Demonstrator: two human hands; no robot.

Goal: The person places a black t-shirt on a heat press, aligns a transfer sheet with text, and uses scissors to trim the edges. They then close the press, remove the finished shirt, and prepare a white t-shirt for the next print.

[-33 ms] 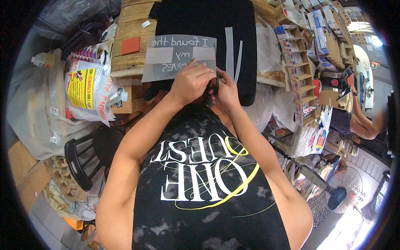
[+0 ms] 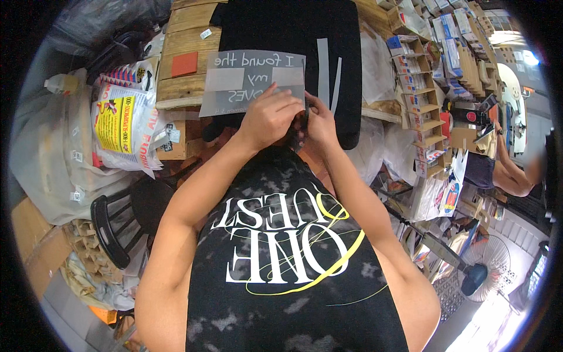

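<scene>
A translucent film sheet [image 2: 223,100] with white mirrored lettering lies partly over a black cloth [image 2: 281,26], its near edge reaching toward me. My left hand [image 2: 270,117] presses on the near right part of the sheet, fingers bent together and gripping its edge. Along the sheet's right edge, my right hand [image 2: 321,124] holds dark scissors [image 2: 304,111], whose blades point away from me. My fingers hide most of the handles. Two narrow pale strips [image 2: 323,73] rest on the black cloth to the right of the sheet.
A small orange-red square [image 2: 185,64] lies on the wooden table [image 2: 182,94] at left. Beyond it hangs a printed plastic bag [image 2: 120,123]. Cardboard compartments [image 2: 419,105] stand at right, near a fan [image 2: 481,273]. Another person's arm [image 2: 509,161] shows at far right.
The film sheet sits very slightly nearer to me. My right fingers have shifted a little around the scissors; my left hand keeps nearly the same place.
</scene>
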